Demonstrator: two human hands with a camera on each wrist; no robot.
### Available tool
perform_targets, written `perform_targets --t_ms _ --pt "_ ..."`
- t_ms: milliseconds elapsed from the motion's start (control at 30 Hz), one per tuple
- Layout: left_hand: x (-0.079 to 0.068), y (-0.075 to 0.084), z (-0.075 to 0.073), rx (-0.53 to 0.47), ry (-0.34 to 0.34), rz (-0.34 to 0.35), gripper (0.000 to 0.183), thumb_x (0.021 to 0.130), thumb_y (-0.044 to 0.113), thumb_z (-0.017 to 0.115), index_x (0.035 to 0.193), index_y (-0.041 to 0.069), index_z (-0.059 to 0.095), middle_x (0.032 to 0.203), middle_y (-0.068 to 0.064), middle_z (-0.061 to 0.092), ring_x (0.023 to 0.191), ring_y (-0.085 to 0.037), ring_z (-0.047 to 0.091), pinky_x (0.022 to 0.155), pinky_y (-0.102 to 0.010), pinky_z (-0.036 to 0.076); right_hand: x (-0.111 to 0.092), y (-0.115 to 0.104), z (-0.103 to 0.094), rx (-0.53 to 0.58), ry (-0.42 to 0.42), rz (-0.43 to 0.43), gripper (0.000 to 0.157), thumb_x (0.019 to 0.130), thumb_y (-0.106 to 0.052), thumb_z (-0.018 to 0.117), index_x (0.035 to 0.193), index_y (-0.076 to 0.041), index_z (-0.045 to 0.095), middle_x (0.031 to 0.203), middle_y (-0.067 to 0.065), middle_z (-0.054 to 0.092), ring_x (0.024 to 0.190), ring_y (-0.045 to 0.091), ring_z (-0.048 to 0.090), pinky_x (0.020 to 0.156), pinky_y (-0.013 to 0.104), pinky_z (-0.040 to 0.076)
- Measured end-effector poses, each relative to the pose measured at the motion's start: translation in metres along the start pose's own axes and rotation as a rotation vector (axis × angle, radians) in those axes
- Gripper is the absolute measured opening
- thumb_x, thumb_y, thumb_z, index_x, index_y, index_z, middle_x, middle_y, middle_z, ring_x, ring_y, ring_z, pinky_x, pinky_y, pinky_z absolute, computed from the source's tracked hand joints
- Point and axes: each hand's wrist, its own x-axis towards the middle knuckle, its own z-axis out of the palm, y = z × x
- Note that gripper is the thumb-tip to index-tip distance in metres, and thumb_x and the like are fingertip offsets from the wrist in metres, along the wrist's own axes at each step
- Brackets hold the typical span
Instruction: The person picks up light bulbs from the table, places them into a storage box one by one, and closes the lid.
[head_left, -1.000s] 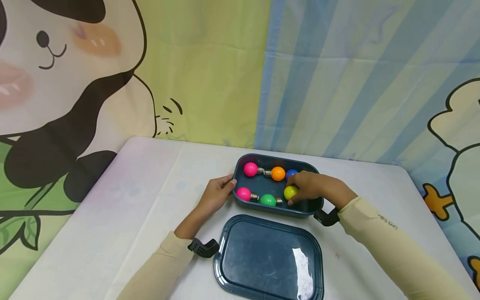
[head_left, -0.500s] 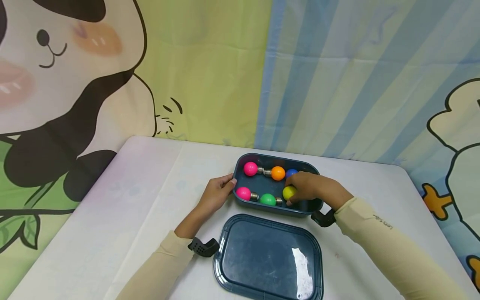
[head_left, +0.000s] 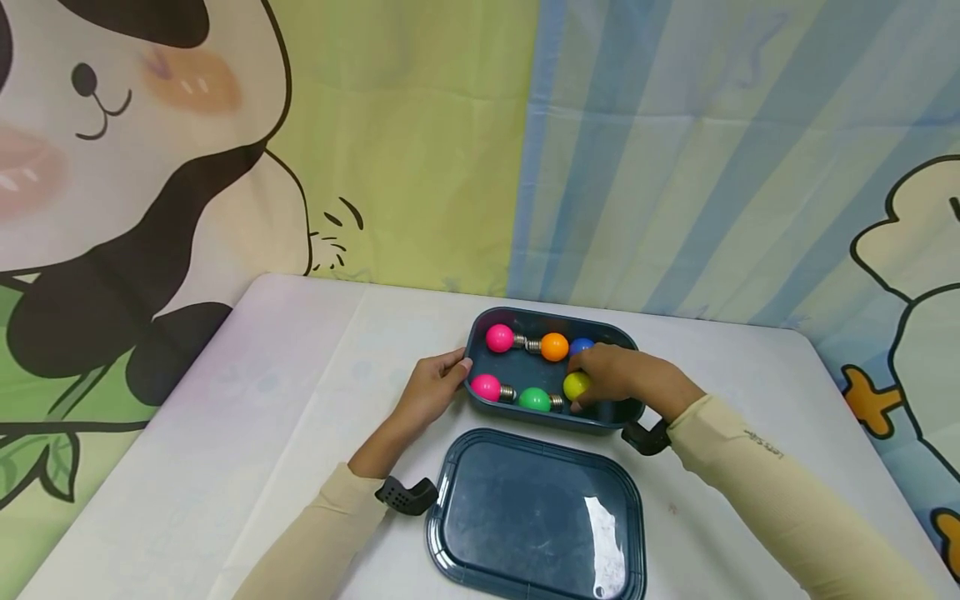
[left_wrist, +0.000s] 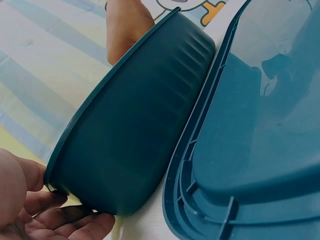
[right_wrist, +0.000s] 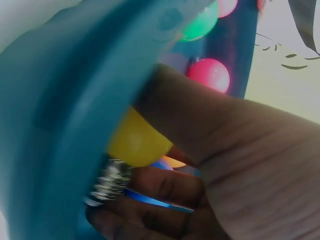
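A dark blue plastic box (head_left: 517, 367) stands on the table with several coloured toy light bulbs lying in it. My left hand (head_left: 429, 390) grips its left end, thumb at the rim and fingers against the outer wall, as the left wrist view shows on the box (left_wrist: 125, 130). Inside the right end, my right hand (head_left: 618, 372) holds a yellow bulb (head_left: 575, 386) between thumb and fingers. Its silvery screw base (right_wrist: 111, 181) points down beside the fingers in the right wrist view. A blue bulb (head_left: 581, 346) lies behind that hand, partly hidden.
Along the back lie a pink bulb (head_left: 500, 338) and an orange bulb (head_left: 554, 347), bases facing. A green bulb (head_left: 535, 399) and another pink bulb (head_left: 486, 387) lie along the front wall. The box's lid (head_left: 540, 517) lies flat on the white table (head_left: 285, 467) in front.
My right hand has shifted slightly left with the yellow bulb. The left hand, the box and the lid stay in place.
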Motion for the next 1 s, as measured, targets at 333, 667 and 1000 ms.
perform_targets --t_ms 333,667,1000 --pt "0.001 -0.001 0.002 0.010 0.003 -0.006 0.044 0.101 0.018 0.054 0.137 -0.006 0.050 0.136 -0.017 0.054 0.119 -0.022 0.056 0.094 -0.033 0.051 -0.019 0.019 -0.003 0.194 0.125 -0.185 0.054 0.087 -0.030 0.075 0.129 0.000 0.060 0.115 0.014 0.066 0.104 0.029 0.062 0.090 0.046 0.053" --pt "-0.001 -0.001 0.002 0.002 0.029 -0.006 0.044 0.101 0.019 0.055 0.138 -0.005 0.050 0.136 -0.018 0.054 0.119 -0.023 0.057 0.093 -0.033 0.052 -0.046 0.044 0.019 0.501 0.366 -0.260 0.052 0.089 -0.029 0.072 0.129 0.000 0.059 0.122 0.015 0.063 0.112 0.032 0.060 0.095 0.047 0.051" --pt "-0.007 0.008 -0.007 -0.068 0.090 -0.042 0.050 0.101 0.020 0.054 0.144 -0.003 0.041 0.143 -0.020 0.047 0.122 -0.031 0.055 0.092 -0.035 0.053 -0.084 0.047 0.051 0.613 0.733 -0.327 0.045 0.087 -0.009 0.074 0.129 -0.003 0.059 0.122 0.010 0.064 0.111 0.027 0.062 0.094 0.023 0.050"
